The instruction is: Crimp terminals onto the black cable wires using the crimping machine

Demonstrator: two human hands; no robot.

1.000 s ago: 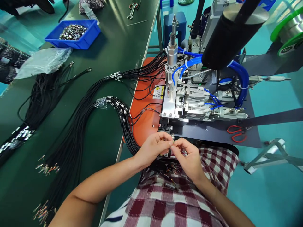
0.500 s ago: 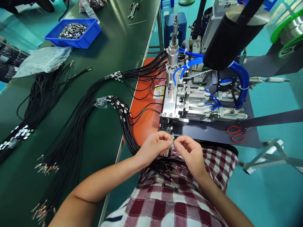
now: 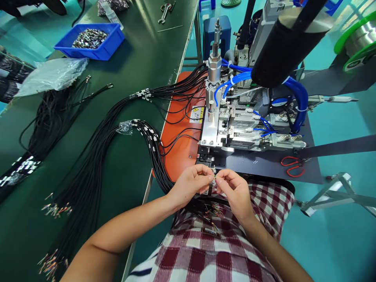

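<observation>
My left hand is closed in a pinch around the end of a cable, of which only thin wires show at the fingertips. Facing it, my right hand pinches the tip of a thin yellowish wire. The fingertips of both hands nearly meet just in front of the machine's front edge. Below them, a bundle of black cables runs off the table onto my lap, ending in stripped coloured wire ends. Most of the cable in my left hand is hidden by the fingers.
A metal machine with blue air hoses stands on an orange base. Red-handled scissors lie on its dark plate. On the green table are more black cable bundles, a blue bin of metal parts and wrenches.
Both hands stay almost in place, still pinching at the same spot. The whole view has shifted very slightly.
</observation>
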